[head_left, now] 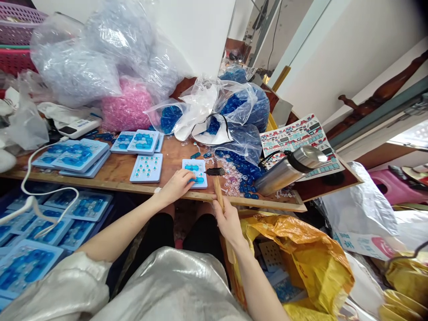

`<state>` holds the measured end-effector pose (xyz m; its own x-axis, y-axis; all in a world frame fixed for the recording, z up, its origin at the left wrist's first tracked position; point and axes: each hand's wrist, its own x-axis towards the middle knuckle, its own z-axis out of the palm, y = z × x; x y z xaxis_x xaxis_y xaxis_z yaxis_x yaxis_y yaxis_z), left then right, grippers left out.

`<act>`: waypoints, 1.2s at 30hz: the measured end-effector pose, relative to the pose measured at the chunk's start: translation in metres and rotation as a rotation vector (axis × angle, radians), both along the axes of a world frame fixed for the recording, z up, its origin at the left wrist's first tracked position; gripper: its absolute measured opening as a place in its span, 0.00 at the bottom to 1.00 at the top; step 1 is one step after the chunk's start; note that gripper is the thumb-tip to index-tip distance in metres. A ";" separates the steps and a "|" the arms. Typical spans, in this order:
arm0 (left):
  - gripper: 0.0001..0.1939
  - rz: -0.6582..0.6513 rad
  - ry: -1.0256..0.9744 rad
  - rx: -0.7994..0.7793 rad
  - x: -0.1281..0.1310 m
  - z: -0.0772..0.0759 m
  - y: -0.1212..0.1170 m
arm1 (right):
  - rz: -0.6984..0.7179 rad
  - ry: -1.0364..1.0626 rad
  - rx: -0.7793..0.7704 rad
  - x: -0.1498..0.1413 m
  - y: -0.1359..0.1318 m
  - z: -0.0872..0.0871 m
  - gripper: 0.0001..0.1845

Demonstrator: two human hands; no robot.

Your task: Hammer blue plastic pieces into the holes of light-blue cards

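A light-blue square plastic panel (203, 167) lies at the table's front edge with translucent blue oblong pieces on it. My left hand (179, 183) reaches over its left side, fingers curled together at a blue plastic piece (198, 180) on the panel; the fingertips are partly hidden. Wrapped round the wooden handle of a hammer (218, 189) is my right hand (229, 218). The dark hammer head is just right of the panel, above the table. Left of my left hand lies another panel (146, 168) with small turquoise dots and no oblong pieces.
Loose blue pieces (245, 178) and clear round bits (232, 183) lie right of the hammer, beside a steel flask (290, 171). Stacked panels (80, 156) stand left, more below. Plastic bags (127, 104) line the back; a yellow bag (301, 249) sits below right.
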<state>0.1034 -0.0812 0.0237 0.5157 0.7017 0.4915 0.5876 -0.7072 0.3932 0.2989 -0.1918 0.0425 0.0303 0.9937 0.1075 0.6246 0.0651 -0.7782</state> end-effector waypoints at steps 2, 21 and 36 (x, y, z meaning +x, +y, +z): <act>0.06 -0.013 0.040 0.009 0.001 -0.001 -0.001 | -0.007 -0.013 -0.002 0.000 0.000 -0.003 0.20; 0.08 -0.029 0.119 0.063 0.044 0.014 0.001 | -0.271 -0.068 0.184 0.041 0.032 -0.018 0.21; 0.14 -0.159 0.384 0.021 0.179 0.021 0.081 | -0.302 0.241 0.253 0.059 0.044 -0.054 0.20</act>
<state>0.2828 -0.0002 0.0444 0.7658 0.5900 0.2557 0.5712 -0.8068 0.1510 0.3576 -0.1482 -0.0111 0.3682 0.8800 0.3000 0.4482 0.1147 -0.8865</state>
